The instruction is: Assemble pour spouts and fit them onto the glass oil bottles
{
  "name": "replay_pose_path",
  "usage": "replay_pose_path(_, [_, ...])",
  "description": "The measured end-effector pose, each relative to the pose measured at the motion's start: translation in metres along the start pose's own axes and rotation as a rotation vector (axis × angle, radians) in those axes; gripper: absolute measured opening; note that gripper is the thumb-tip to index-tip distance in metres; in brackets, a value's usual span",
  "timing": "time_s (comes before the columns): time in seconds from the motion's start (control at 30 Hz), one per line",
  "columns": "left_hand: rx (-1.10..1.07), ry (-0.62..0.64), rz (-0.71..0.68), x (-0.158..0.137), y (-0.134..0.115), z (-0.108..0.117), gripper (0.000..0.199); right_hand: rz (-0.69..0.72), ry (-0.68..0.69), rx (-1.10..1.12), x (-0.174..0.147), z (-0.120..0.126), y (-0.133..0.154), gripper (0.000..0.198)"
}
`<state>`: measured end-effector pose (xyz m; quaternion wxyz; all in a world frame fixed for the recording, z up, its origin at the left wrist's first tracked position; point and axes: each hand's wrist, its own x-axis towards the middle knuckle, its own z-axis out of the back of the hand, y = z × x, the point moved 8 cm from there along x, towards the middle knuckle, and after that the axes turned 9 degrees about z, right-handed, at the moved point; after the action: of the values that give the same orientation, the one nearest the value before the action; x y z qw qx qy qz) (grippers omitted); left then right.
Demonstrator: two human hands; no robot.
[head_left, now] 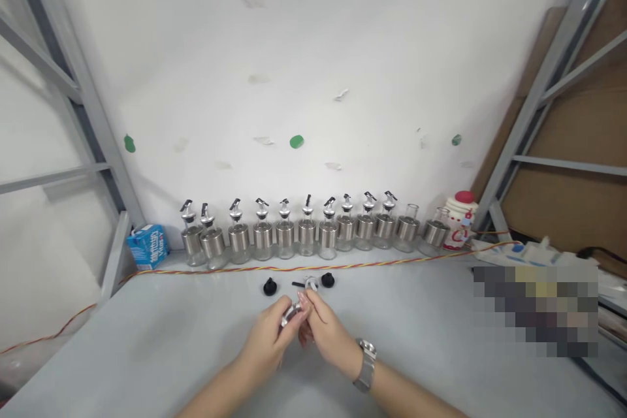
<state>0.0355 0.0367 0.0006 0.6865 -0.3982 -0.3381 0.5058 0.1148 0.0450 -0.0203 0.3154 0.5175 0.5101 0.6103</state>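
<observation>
Over the table, my left hand [267, 336] is closed around a silver pourer cap [290, 315], a round piece with a shiny rim. The fingers of my right hand [330, 334], with a watch [366, 364] on that wrist, pinch together against the same cap. My fingers hide much of it. Just beyond them lie a black stopper [270, 287] on the left and another black stopper [328, 280] on the right. Between these stoppers are a small silver-white piece [310, 283] and a thin black strip [298, 284], partly behind my right hand.
Along the wall stand several glass bottles [263, 235] with metal sleeves and pourer tops. Two at the right, including a spoutless bottle [407, 227], have bare necks. A twisted cord [274, 268] crosses before them. A blue carton [147, 247] and a red-lidded jar [459, 222] flank the row.
</observation>
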Motion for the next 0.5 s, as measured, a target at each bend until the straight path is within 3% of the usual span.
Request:
replay_pose_path(0.27, [-0.544,0.119,0.287,0.005,0.015,-0.023,0.041,0.095,-0.155,-0.2,-0.001,0.006,0.018,0.031])
replay_pose_path(0.4, [-0.623,0.112,0.371,0.006,0.013,-0.023,0.048,0.094,-0.177,-0.233,-0.001,0.008,0.017,0.03])
replay_pose_path(0.5, [-0.646,0.124,0.395,0.007,0.014,-0.021,0.051,0.016,-0.12,-0.123,0.004,0.008,0.005,0.03])
